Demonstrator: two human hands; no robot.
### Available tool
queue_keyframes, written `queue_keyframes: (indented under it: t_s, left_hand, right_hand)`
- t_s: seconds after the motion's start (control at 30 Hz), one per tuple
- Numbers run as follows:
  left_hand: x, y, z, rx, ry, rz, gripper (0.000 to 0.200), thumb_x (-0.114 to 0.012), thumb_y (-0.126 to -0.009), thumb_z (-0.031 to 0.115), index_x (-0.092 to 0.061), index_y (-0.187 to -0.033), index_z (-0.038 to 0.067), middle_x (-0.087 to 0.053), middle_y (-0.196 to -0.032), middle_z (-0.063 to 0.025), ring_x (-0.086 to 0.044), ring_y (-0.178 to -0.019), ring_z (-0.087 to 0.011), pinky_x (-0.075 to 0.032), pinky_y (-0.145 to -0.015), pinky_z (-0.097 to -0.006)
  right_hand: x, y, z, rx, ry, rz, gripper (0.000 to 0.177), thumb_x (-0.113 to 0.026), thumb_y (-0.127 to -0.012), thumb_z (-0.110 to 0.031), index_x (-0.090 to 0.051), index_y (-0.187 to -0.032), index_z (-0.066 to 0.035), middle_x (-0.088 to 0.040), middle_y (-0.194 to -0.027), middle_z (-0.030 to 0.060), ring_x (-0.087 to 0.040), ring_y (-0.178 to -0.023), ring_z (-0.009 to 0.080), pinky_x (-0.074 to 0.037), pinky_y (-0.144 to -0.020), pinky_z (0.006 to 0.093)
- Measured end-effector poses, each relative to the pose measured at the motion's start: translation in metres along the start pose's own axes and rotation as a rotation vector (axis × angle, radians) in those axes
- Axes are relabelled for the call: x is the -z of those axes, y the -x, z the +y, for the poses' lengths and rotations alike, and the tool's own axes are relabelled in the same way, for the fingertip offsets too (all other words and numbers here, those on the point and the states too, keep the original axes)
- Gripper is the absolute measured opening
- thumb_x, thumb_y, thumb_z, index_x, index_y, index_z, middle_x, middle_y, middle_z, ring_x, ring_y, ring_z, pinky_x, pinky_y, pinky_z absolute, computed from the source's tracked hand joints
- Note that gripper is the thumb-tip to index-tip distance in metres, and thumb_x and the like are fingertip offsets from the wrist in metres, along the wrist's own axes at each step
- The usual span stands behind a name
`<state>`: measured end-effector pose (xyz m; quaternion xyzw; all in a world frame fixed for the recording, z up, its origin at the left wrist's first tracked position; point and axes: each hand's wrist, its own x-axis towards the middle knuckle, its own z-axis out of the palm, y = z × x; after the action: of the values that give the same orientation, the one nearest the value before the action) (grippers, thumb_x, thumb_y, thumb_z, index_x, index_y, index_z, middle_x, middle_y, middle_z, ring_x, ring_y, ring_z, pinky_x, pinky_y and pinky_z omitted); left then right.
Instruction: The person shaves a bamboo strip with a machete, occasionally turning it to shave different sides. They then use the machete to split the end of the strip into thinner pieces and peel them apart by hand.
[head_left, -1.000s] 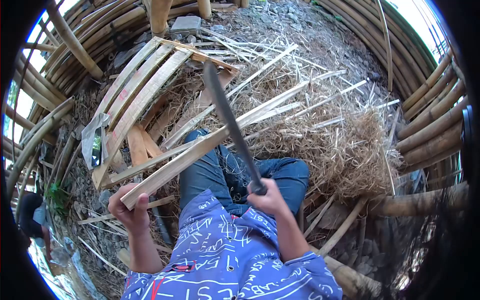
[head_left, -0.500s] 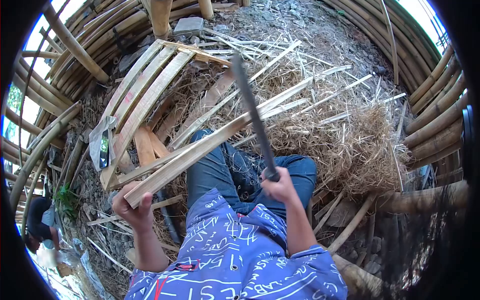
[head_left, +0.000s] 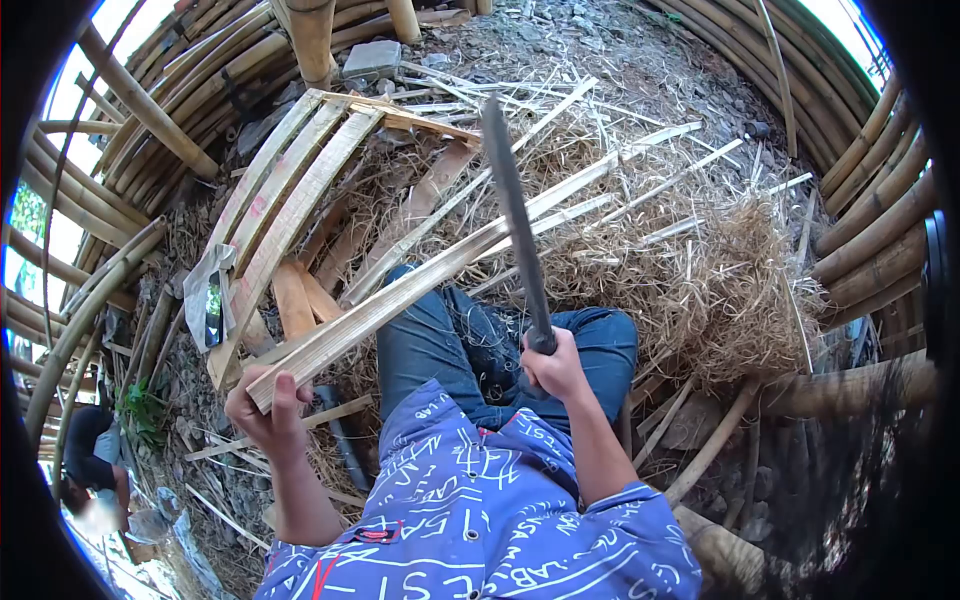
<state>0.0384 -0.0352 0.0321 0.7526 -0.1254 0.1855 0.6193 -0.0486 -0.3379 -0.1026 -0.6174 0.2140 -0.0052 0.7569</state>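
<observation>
A long split bamboo strip [head_left: 400,304] slants from lower left to upper right across my legs. My left hand [head_left: 272,408] grips its near end, thumb on top and fingers around the side. My right hand [head_left: 556,365] is wrapped around the handle of a machete [head_left: 517,220]. Its long dark blade points up and away from me, overlapping the middle of the strip in this view. Beneath the strip, a pile of thin bamboo shavings [head_left: 690,290] spreads beyond my knees.
To the left leans a slatted wooden crate [head_left: 290,190] with a plastic scrap [head_left: 208,295] on its near corner. Bamboo poles [head_left: 880,225] are stacked along both sides. A grey block [head_left: 372,60] lies far ahead. Another person [head_left: 92,450] is at the lower left.
The machete blade has swung slightly to the right and its tip sits a little higher. My left hand still grips the strip, shifted only slightly in view.
</observation>
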Motion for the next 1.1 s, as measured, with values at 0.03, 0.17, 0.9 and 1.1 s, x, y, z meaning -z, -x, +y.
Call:
queue_keyframes:
  t_s: [0.03, 0.17, 0.9, 1.1]
  left_hand:
    - [0.000, 0.001, 0.001, -0.005, 0.001, -0.002, 0.027, -0.065, -0.087, 0.020, -0.060, -0.074, -0.003, -0.056, -0.054, -0.0057, -0.052, -0.047, -0.0109, -0.042, -0.044, -0.0232]
    - [-0.009, 0.005, 0.001, 0.222, 0.082, 0.196, 0.017, -0.061, -0.088, 0.012, -0.059, -0.079, -0.002, -0.048, -0.052, -0.0039, -0.041, -0.040, -0.0099, -0.035, -0.038, -0.0239]
    - [-0.022, 0.026, -0.020, 0.392, 0.345, 0.140, 0.013, -0.059, -0.088, 0.010, -0.048, -0.082, 0.007, -0.039, -0.052, -0.0007, -0.035, -0.038, -0.0077, -0.031, -0.036, -0.0233]
    - [-0.024, 0.026, -0.010, 0.362, 0.318, 0.225, 0.013, -0.059, -0.088, 0.009, -0.048, -0.081, 0.007, -0.038, -0.052, -0.0006, -0.034, -0.037, -0.0087, -0.031, -0.036, -0.0228]
  right_hand:
    - [-0.004, -0.001, -0.002, -0.016, -0.032, 0.054, 0.014, -0.060, -0.072, 0.000, -0.050, -0.066, -0.005, -0.044, -0.058, -0.0047, -0.040, -0.055, 0.0044, -0.032, -0.048, 0.0262]
    - [-0.029, 0.005, 0.010, 0.331, 0.313, 0.170, 0.012, -0.062, -0.072, -0.003, -0.051, -0.069, -0.001, -0.046, -0.053, 0.0021, -0.046, -0.051, 0.0078, -0.037, -0.047, 0.0290]
    - [-0.037, -0.024, 0.008, 0.692, 0.655, 0.382, 0.016, -0.069, -0.067, -0.008, -0.059, -0.079, -0.007, -0.060, -0.065, 0.0157, -0.063, -0.064, 0.0372, -0.050, -0.058, 0.0429]
    - [0.000, -0.071, 0.024, 0.608, 0.811, 0.616, 0.017, -0.069, -0.067, -0.008, -0.060, -0.081, -0.008, -0.060, -0.064, 0.0136, -0.061, -0.063, 0.0378, -0.049, -0.057, 0.0429]
